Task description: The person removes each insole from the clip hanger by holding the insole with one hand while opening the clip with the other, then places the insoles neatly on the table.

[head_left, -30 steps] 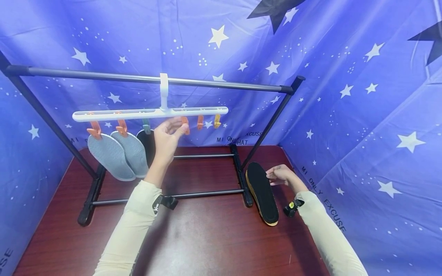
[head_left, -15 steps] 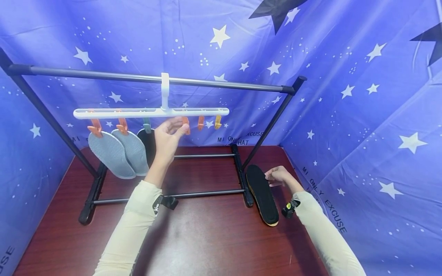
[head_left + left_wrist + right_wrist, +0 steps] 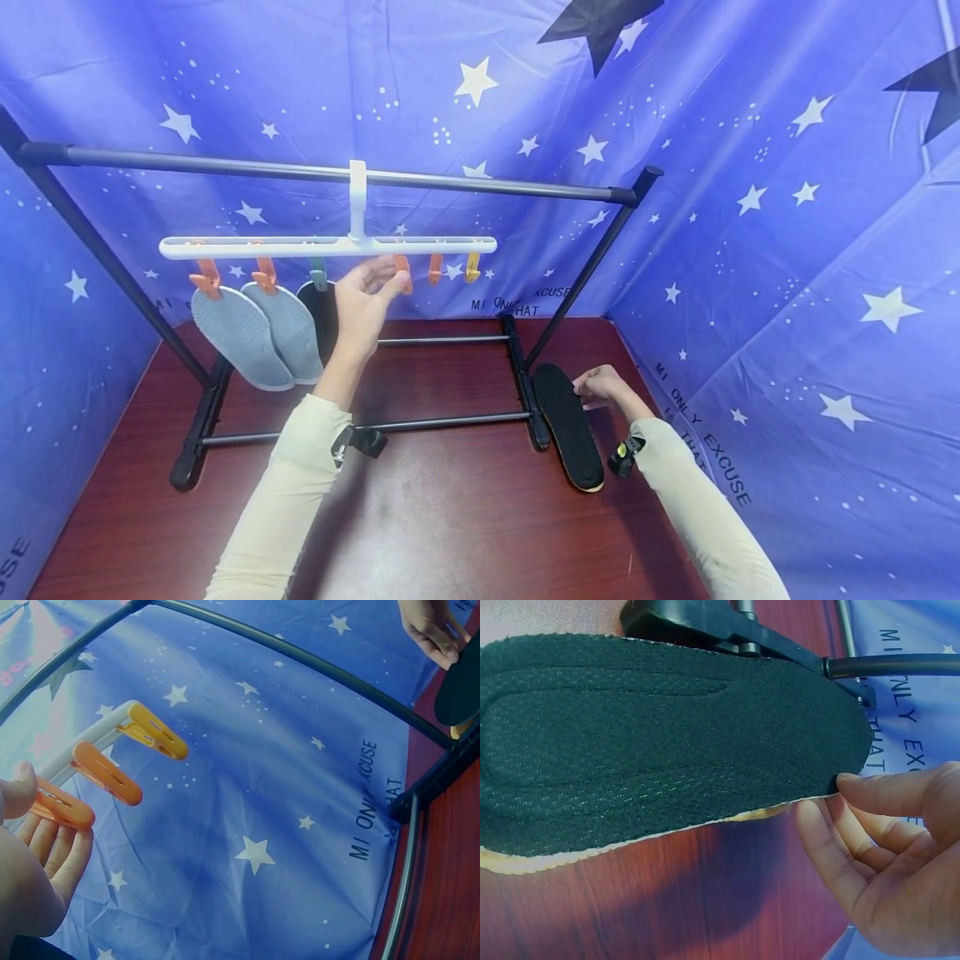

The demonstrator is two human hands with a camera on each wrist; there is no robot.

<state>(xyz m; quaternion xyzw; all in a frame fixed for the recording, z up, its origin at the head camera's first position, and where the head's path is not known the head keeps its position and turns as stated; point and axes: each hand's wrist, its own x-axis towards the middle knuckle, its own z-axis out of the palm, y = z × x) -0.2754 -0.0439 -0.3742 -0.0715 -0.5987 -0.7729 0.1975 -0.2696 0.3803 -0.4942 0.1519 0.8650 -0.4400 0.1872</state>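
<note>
My left hand point(image 3: 365, 304) pinches an orange clothespin point(image 3: 66, 808) that hangs from the white clip hanger point(image 3: 300, 247). To its right hang another orange clothespin point(image 3: 435, 269) and a yellow clothespin point(image 3: 472, 267). Two grey insoles point(image 3: 236, 337) hang from orange clothespins at the hanger's left. Beside them a black insole point(image 3: 321, 312) hangs from a green clothespin point(image 3: 318, 273), partly hidden by my left hand. Low at the right, my right hand point(image 3: 606, 387) pinches the edge of a black insole point(image 3: 652, 742) with a tan underside, between thumb and fingers near one end.
A dark metal rack point(image 3: 480, 182) stands on the reddish-brown table point(image 3: 442, 517) and bears the hanger on its top bar. The held insole is close to the rack's right foot point(image 3: 534, 421). Blue star-printed cloth point(image 3: 750, 275) closes in the back and sides.
My right hand has shifted slightly down and left, and the black insole's upper end has dipped, showing less of its tan side. My left hand stays on the orange clothespin.
</note>
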